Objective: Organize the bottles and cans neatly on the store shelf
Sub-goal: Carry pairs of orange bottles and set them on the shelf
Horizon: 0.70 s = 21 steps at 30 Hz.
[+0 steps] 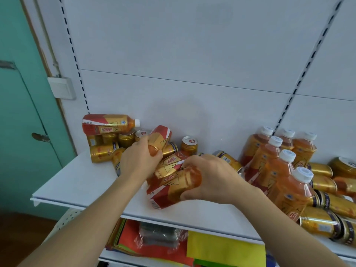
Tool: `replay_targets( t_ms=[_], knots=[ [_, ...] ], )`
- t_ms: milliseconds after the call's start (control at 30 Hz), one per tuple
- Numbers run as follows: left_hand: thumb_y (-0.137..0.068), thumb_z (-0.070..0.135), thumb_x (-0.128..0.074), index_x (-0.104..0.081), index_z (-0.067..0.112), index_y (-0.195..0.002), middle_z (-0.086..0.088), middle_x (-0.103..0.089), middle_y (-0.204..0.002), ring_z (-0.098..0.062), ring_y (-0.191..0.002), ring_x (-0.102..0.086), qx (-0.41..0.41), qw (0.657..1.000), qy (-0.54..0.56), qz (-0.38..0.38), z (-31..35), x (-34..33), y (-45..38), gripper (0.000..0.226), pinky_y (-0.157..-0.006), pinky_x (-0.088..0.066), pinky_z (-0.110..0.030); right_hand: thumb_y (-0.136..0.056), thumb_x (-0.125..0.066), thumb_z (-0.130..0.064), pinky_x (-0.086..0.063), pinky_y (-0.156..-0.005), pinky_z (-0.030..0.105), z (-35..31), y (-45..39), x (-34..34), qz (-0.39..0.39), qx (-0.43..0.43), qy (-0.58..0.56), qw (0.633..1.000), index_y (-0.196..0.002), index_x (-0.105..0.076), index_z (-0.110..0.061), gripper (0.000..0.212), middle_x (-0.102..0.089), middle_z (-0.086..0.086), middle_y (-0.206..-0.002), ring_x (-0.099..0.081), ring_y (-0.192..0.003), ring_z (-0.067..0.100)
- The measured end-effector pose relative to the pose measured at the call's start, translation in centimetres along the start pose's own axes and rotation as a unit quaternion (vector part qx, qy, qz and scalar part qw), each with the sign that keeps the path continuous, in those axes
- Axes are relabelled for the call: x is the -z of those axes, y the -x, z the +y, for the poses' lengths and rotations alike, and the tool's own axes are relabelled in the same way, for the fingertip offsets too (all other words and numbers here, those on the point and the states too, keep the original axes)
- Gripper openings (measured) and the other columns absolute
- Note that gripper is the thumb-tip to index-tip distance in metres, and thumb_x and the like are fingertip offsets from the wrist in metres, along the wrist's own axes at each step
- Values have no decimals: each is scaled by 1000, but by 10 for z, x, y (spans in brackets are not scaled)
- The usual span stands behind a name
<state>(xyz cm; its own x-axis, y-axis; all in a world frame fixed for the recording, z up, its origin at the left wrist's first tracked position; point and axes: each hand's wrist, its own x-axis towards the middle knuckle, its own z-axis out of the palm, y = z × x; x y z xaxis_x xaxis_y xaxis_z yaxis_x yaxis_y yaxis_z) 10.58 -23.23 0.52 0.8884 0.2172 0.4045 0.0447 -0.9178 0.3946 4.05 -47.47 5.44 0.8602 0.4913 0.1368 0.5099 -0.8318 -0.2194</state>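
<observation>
On the white shelf [81, 182] lies a jumble of orange drink bottles with red-gold labels and gold cans. My left hand [138, 160] grips the neck end of a tilted bottle [160, 136] in the middle pile. My right hand [210, 178] grips the neck end of another bottle [169, 191] lying on its side near the front. A third bottle [169, 163] lies between them. One bottle [107, 124] rests across gold cans [102, 152] at the back left. Several upright bottles [277, 166] stand in a row at the right.
Gold cans [323, 222] lie stacked on their sides at the far right. One can [189, 144] stands upright behind the pile. The shelf's back panel is white, with slotted uprights. Below, a lower shelf holds coloured paper [225, 249] and a plastic-wrapped pack [159, 236]. A green door [21, 122] is at left.
</observation>
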Motion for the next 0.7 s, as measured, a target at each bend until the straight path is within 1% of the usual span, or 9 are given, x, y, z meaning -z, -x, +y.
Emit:
replay_targets(
  t_ms=[67,133,200,267,367,433,533,600,700],
  knots=[
    [-89,61,-69,-50,27,-129,5,-71,-103,-19,-87,-70,-10,999,25,27,1,11,-5,55,-62,-56,-32,-64,-81,-81,-55,-83,35,-6,-3,8,-12,-16,-12,1000,-129,-48,-46,81,-61,-11,-111,-59,-100,15],
    [-86,60,-72,-52,29,-125,6,-71,-102,-20,-89,-70,-25,998,44,47,5,26,-11,54,-66,-59,-36,-63,-83,-80,-57,-82,39,-11,-4,16,-24,-27,0,999,-125,-48,-45,79,-63,-12,-105,-61,-95,16],
    [-85,58,-75,-54,29,-127,6,-72,-102,-21,-91,-70,-57,995,50,64,8,40,-15,56,-68,-60,-38,-62,-80,-82,-58,-80,41,-14,-6,20,-33,-37,34,998,-121,-48,-45,77,-63,-13,-98,-61,-90,17],
    [-85,53,-78,-56,26,-132,4,-72,-104,-22,-92,-69,-95,991,64,73,11,57,-19,58,-69,-57,-35,-63,-77,-85,-57,-79,42,-18,-9,27,-34,-47,72,996,-121,-48,-45,76,-64,-12,-98,-62,-89,19],
    [-83,50,-82,-49,27,-141,1,-68,-112,-22,-95,-66,-130,982,123,59,11,85,-20,70,-72,-53,-34,-64,-77,-83,-55,-76,41,-24,-12,39,-39,-68,105,991,-118,-51,-41,73,-64,-10,-95,-61,-89,21],
    [-81,52,-82,-44,32,-138,1,-67,-112,-23,-94,-64,-135,974,172,52,11,101,-18,72,-73,-54,-37,-63,-77,-83,-55,-76,40,-29,-12,45,-52,-84,116,988,-118,-53,-39,74,-62,-11,-92,-60,-88,20],
    [-78,51,-82,-42,36,-134,5,-66,-109,-21,-94,-65,-151,961,231,10,12,117,-13,71,-77,-57,-42,-59,-76,-86,-56,-80,41,-36,-14,53,-69,-111,130,983,-119,-56,-39,79,-63,-12,-93,-60,-91,20],
    [-77,50,-83,-40,40,-135,8,-65,-110,-18,-94,-65,-164,955,243,-43,13,121,-6,72,-79,-56,-40,-57,-75,-89,-55,-81,40,-41,-16,55,-81,-134,146,977,-115,-58,-38,79,-63,-13,-93,-61,-92,20],
    [-76,49,-83,-39,46,-133,12,-64,-107,-10,-93,-65,-189,942,255,-110,11,112,6,72,-78,-54,-32,-57,-70,-93,-54,-77,38,-47,-17,54,-95,-170,179,965,-107,-61,-34,77,-64,-10,-90,-63,-92,23]
  ],
)
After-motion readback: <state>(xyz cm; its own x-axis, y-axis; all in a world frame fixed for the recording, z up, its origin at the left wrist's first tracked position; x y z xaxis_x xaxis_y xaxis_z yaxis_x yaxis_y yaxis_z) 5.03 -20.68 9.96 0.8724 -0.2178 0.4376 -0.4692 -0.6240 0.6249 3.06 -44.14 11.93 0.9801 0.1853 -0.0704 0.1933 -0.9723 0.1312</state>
